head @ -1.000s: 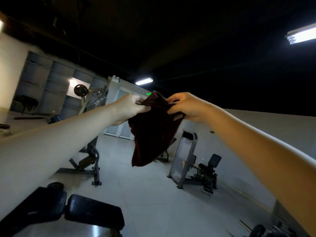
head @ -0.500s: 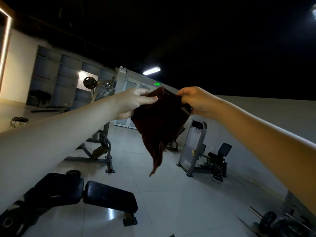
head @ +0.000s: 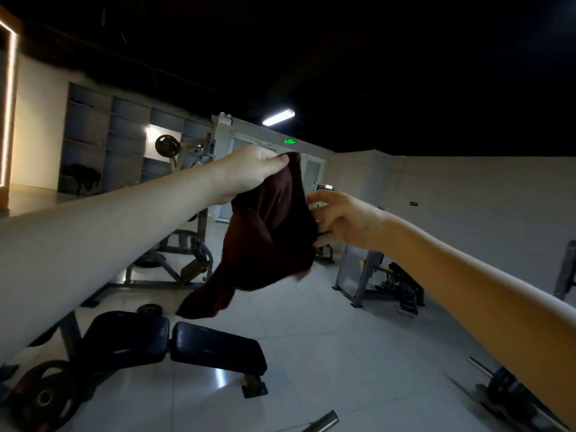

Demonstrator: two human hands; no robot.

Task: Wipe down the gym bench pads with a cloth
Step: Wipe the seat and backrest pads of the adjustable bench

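Observation:
A dark maroon cloth (head: 274,232) hangs bunched in the air in front of me. My left hand (head: 252,173) grips its top corner. My right hand (head: 339,219) is lower, at the cloth's right edge, fingers spread and touching the fabric, with the fingertips hidden behind it. Below the cloth stands the black gym bench, with a long pad (head: 218,350) on the right and a second pad (head: 124,338) on the left. The cloth's lowest tip hangs just above the bench, apart from it.
A black weight plate (head: 46,397) lies at the bottom left. A loaded barbell (head: 505,388) lies at the bottom right, and a bar end (head: 321,424) shows at the bottom edge. Grey machines stand behind on the left (head: 187,244) and on the right (head: 374,275). The floor is tiled.
My right hand has let go of the cloth's top corner and dropped to its right side with fingers spread. The cloth now hangs from my left hand alone. The view has tipped down towards the bench.

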